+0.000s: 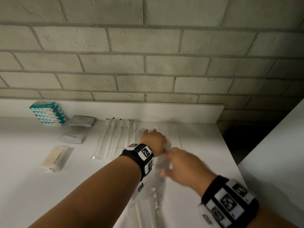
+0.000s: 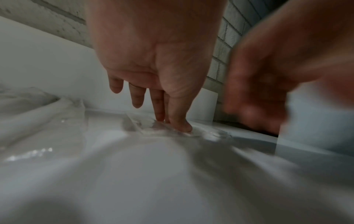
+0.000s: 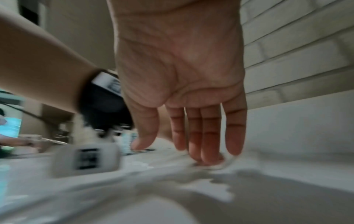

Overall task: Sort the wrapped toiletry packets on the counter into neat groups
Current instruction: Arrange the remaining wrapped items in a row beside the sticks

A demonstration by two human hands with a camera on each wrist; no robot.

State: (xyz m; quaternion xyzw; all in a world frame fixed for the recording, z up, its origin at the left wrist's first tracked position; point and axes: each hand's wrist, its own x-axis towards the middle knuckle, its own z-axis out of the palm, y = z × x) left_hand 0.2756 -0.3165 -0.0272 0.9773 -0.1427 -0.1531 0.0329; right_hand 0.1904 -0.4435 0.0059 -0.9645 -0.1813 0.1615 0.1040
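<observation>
White counter (image 1: 32,186) carries teal packets (image 1: 49,115) (stacked) and clear-wrapped packets (image 1: 111,139).

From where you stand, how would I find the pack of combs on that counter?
Start at the white counter and look to its near left. The comb pack lies there alone, in front of the small white sachets. It alone shows a long beige strip inside clear wrapping.

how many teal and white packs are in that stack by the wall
5 teal packs, stacked overlapping at the counter's far left corner by the backsplash; more may hide behind.
</observation>
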